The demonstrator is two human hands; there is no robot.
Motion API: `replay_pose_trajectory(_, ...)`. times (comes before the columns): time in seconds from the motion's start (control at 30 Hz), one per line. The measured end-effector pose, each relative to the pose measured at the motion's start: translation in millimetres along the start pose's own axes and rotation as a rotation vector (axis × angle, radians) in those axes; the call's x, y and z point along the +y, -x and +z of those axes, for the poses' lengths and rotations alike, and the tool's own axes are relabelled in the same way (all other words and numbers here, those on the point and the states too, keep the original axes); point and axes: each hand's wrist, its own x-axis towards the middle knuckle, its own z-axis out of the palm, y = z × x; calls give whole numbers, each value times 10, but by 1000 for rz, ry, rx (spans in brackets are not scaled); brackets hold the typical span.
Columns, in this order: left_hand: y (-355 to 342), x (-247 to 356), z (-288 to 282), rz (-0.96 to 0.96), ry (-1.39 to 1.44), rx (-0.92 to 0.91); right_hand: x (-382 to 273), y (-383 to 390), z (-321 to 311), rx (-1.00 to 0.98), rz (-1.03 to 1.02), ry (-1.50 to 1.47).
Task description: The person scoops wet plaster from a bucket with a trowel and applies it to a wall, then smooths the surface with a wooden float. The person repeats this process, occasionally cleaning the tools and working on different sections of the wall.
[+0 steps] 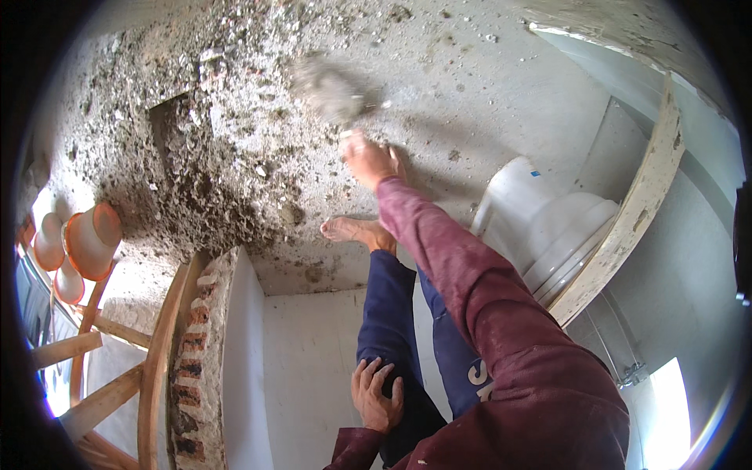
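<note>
My right hand (371, 160) reaches out over the gritty grey floor, its fingers closed round the near end of a grey tool (333, 92). Motion smears the tool, so its kind cannot be told; its head looks broad and dusty. Loose rubble (204, 188) of grey and brown crumbs and white chips lies to the left of that hand. On the knee of my dark blue trousers (385, 313) rests my left hand (377, 395), empty, with dusty fingers apart. My bare foot (356, 230) stands on the floor just below the right hand.
White toilet-like ceramic fixture (560, 227) stands at right, beside a worn wooden frame (627, 227). A dark rectangular recess (168, 133) opens amid the rubble. At left are orange-rimmed containers (92, 241), wooden bars (110, 399) and a broken brick wall edge (192, 368).
</note>
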Motion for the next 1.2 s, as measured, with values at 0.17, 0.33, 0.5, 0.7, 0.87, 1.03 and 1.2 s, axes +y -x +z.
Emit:
replay_pose_trajectory(0.17,66,19,76,29,43,48,-103,438,-339,184,-276,205)
replay_pose_trajectory(0.33,41,33,0,23,27,68,1903,-464,-1717,748,129,-468)
replay_pose_trajectory(0.5,42,27,-5,-56,32,52,990,-850,-1429,713,12,-529)
replay_pose_trajectory(0.7,6,14,-21,-11,19,41,-1009,-849,-4,264,-440,220)
replay_pose_trajectory(0.87,89,-60,-1,-17,102,65,-809,-230,-291,263,-181,4)
replay_pose_trajectory(1.03,39,-140,-25,24,134,124,-248,-887,-836,778,-82,-441)
replay_pose_trajectory(1.2,26,-155,-84,7,122,116,-1492,-1190,102,470,-294,-39)
